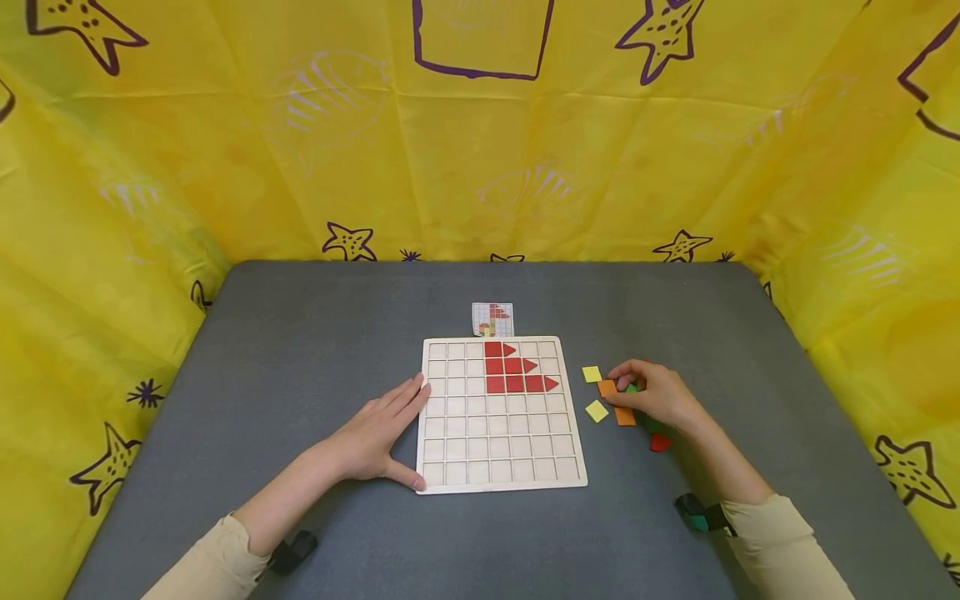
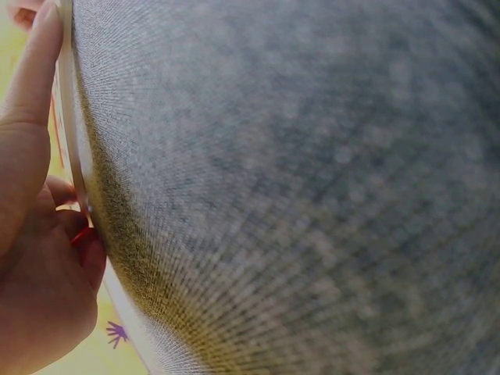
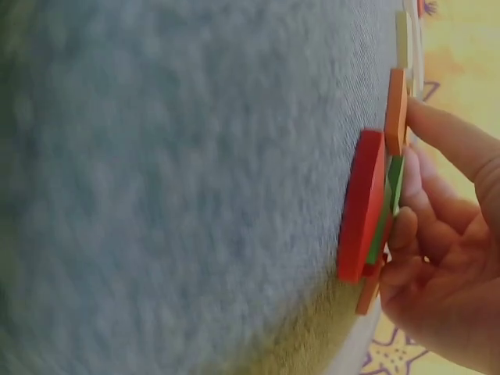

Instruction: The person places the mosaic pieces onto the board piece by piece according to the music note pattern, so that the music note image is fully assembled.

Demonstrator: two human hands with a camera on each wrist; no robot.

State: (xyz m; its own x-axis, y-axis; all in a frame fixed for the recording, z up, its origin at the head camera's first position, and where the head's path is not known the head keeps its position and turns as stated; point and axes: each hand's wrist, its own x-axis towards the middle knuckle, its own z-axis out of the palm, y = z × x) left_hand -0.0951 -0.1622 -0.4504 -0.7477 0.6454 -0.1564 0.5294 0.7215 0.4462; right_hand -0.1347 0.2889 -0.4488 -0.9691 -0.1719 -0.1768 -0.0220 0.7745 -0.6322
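So, left hand (image 1: 375,433) rests spread, fingers extended, against the grid board (image 1: 456,427); red pieces (image 1: 513,384) sit in its top three rows, lower four bare (card (image 1: 483,315) shows more, likely half-done); loose pieces (image 1: 597,411) lie rightward, right hand (image 1: 657,395) at them, grasp unclear.

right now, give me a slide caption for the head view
Left fingers touch a board with red pieces in its top rows; right fingers reach among loose pieces beside it.
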